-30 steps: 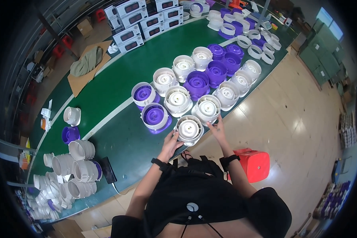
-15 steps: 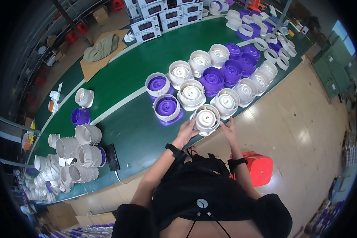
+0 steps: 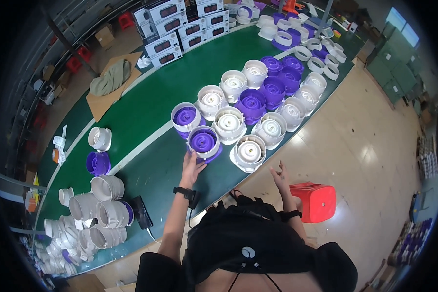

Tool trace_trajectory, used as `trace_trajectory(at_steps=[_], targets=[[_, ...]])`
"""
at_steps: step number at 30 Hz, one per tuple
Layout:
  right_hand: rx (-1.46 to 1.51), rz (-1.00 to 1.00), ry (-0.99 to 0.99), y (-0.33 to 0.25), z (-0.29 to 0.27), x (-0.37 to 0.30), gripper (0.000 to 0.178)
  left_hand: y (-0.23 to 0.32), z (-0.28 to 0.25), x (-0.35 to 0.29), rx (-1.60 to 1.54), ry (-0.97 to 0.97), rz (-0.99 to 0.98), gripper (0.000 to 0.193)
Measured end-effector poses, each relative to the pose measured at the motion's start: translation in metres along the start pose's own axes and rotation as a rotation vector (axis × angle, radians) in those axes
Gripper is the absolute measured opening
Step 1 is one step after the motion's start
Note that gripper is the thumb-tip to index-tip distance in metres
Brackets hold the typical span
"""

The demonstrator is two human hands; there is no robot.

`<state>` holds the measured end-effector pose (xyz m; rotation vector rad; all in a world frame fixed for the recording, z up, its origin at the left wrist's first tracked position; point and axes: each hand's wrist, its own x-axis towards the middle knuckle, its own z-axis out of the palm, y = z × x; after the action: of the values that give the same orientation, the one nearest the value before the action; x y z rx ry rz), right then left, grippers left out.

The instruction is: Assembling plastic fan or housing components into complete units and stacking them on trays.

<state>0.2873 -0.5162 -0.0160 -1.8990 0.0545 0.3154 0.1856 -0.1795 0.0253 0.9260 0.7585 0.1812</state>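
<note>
My left hand is at the near left side of a round housing with a white ring and a purple core and base. Its fingers are stretched out against or right beside the base; I cannot tell whether they touch. To the right, my right hand hangs in the air past the table edge, fingers apart and holding nothing. Nearest to it stands an all-white round housing close to the edge. Another white housing is just behind that one, and a further white one stands between the hands, farther back.
More white and purple housings continue up the green table. Stacked white rings and a black phone with a cable lie at left. Boxes are piled at the back. A red stool stands on the floor at right.
Both hands have come away from the near white housing, which now stands on the table. My left hand has moved left to the purple-and-white housing; my right has drawn back. The view has shifted.
</note>
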Motion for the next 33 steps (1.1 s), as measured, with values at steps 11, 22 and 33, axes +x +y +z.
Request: trace_trajectory(at_steps=[11, 22, 33], targets=[[0.009, 0.024, 0.032, 0.017, 0.007, -0.008, 0.070, 0.002, 0.014, 0.013, -0.029, -0.031, 0.023, 0.063], [-0.042, 0.028, -0.072, 0.002, 0.023, -0.005, 0.063, 0.028, 0.039, 0.026, 0.500, 0.230, -0.054, 0.074], [-0.048, 0.080, -0.096, 0.015, 0.033, -0.010, 0.060, 0.023, 0.023, 0.034, 0.418, 0.103, -0.075, 0.053]])
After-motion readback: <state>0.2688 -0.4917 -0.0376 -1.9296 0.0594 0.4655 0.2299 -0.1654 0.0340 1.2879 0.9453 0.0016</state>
